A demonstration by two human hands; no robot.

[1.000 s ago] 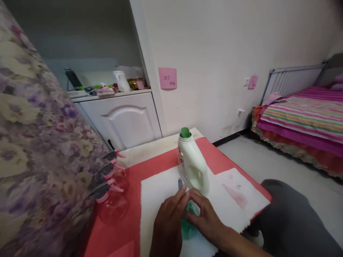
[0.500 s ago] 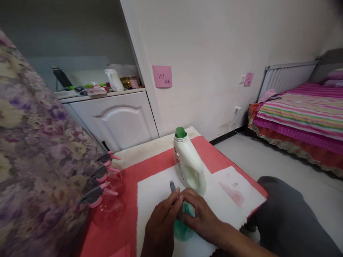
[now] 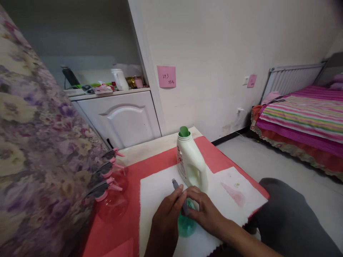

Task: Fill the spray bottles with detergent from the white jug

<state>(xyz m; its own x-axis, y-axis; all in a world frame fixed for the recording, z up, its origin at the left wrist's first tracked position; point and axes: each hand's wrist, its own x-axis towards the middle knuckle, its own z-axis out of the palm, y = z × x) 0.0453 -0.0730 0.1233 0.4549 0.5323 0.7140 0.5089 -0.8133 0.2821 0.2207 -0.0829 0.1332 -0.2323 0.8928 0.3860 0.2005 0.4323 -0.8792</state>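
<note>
Both hands meet over a round green bottle (image 3: 187,225) on a white cloth (image 3: 150,203). My left hand (image 3: 167,214) is closed on a grey spray head (image 3: 175,184), whose nozzle points up and away to the left. Fingers of my right hand (image 3: 205,210) are closed round the lower part of the same spray head, at the green bottle's neck; the hands partly hide the join. Just beyond them stands a pale green jug (image 3: 191,160), uncapped, with a green spout in its mouth.
Several clear spray bottles (image 3: 111,207) with pink and grey heads stand at the left on the red cloth (image 3: 131,214), beside a floral curtain (image 3: 34,142). A stained white cloth (image 3: 238,189) lies at the right. Behind are a cabinet (image 3: 125,117) and a bed (image 3: 302,114).
The camera view has shifted slightly, so the scene sits further right. My hands remain closed at the spray head, whose grey lower part shows more clearly between them.
</note>
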